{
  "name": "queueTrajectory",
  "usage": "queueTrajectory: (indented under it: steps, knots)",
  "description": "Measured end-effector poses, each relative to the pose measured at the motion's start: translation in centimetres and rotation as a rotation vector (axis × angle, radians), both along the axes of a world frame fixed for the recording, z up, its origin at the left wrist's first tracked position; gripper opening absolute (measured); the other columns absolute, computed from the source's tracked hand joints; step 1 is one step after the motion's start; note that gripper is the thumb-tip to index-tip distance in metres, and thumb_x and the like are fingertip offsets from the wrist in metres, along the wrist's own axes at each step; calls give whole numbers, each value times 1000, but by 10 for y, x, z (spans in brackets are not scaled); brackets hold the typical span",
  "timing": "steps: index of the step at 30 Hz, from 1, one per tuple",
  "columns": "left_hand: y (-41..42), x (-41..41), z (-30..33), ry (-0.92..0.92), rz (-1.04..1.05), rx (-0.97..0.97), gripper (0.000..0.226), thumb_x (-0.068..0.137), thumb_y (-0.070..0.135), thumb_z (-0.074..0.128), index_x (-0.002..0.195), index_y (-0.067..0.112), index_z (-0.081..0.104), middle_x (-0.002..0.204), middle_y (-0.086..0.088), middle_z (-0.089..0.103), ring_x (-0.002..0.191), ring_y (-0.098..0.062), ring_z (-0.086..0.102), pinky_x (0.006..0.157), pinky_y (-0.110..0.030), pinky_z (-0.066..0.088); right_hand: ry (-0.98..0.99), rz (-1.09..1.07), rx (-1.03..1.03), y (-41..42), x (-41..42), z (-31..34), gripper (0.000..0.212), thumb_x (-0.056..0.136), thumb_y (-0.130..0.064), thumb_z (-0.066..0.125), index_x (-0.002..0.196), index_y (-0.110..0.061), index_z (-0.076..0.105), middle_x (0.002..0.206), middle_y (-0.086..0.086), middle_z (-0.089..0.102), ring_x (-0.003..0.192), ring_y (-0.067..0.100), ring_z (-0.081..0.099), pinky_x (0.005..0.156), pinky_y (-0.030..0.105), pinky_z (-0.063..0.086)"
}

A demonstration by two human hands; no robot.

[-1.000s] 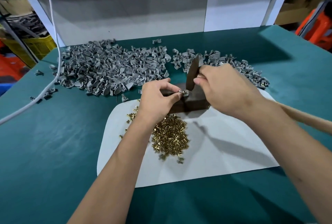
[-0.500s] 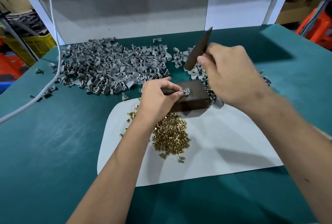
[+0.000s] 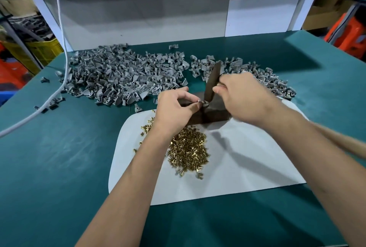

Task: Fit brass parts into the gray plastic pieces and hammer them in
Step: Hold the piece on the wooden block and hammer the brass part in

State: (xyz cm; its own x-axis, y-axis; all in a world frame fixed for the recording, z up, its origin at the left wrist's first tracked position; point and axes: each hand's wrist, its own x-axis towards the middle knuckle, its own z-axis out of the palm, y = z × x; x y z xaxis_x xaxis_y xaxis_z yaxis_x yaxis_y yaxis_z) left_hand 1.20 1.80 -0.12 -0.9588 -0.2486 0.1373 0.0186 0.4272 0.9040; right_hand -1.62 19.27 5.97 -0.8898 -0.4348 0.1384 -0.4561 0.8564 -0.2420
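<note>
shiny brass parts, matt gray plastic pieces

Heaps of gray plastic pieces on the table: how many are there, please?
2: a large heap at the table's far left, and a smaller heap far right, partly hidden behind the right hand.

There is no text, label, brand, number or sign that can be read anywhere in this view.
</note>
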Motion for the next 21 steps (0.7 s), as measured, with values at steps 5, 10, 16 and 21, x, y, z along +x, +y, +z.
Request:
queueTrajectory:
  steps: [5,10,16,21]
  knots:
    - [-1,-1,-1,12,-12,-4,8,82,7,82,88,12,82,126,-11,70,131,-5,55,112,-36,45,301,11,-294,2,-3,7,23,104,-36,45,95,-20,58,72,2,55,56,26,49,59,35,42]
    - [0,0,-1,11,-4,8,10,82,4,81,87,12,82,130,-14,68,133,-7,54,114,-35,43,31,-1,-87,0,-1,-11,25,107,-35,47,85,-23,52,88,8,63,84,37,61,76,44,53]
    - [0,-1,-3,29,9,-23,8,82,9,82,84,17,82,113,2,70,128,-5,57,114,-35,42,-95,183,-174,40,-6,1,18,92,-34,72,79,-22,68,68,-7,71,63,8,67,62,24,50]
    - [0,2,0,13,7,39,9,86,8,78,82,16,81,118,1,68,124,-6,58,112,-34,42,-230,294,-47,51,6,-12,14,73,-24,86,79,-27,73,70,-16,71,67,1,65,63,22,50]
